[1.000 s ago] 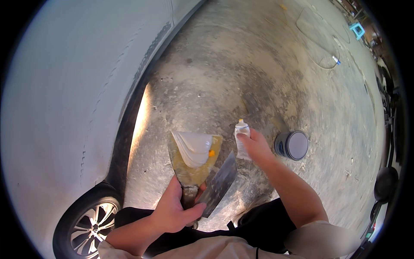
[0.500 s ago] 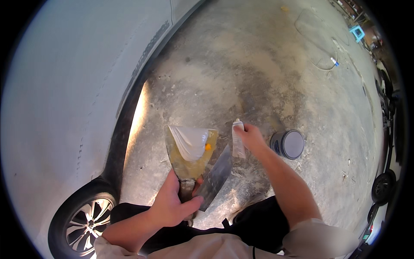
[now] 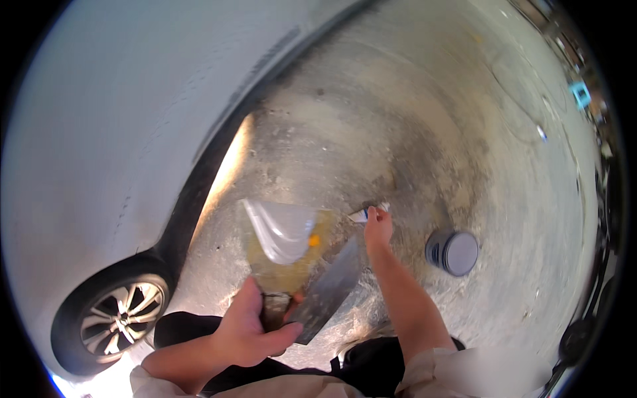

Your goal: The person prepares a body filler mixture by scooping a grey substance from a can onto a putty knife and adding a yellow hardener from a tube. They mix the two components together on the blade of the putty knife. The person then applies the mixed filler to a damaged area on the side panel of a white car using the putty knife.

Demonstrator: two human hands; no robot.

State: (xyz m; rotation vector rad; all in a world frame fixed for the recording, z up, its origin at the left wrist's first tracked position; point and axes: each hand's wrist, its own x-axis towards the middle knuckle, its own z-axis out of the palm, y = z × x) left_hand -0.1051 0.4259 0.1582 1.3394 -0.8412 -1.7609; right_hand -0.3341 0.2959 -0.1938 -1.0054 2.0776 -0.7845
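My left hand [image 3: 242,331] is closed round the handle of a wide putty knife [image 3: 292,273]. On its yellowish blade lies a smooth, pale grey spread of putty [image 3: 275,229], with a small orange dab [image 3: 314,241] at its right side. The same hand also holds a flat grey metal spreader [image 3: 334,282] that slants up to the right. Further right, my right hand [image 3: 378,232] grips a small whitish tube [image 3: 359,215]. One end of the tube points left, toward the putty knife, and apart from it; the fingers hide part of the tube.
A dark tin with a grey lid [image 3: 461,253] stands on the stained concrete floor [image 3: 411,113] to the right. Along the left runs a pale car body [image 3: 133,99], its wheel [image 3: 119,322] at lower left. A blue stool [image 3: 580,95] is at far right.
My right hand has turned the tube from upright to lying sideways, its end now toward the putty knife. Both hands have shifted slightly left in view; the view itself has tilted.
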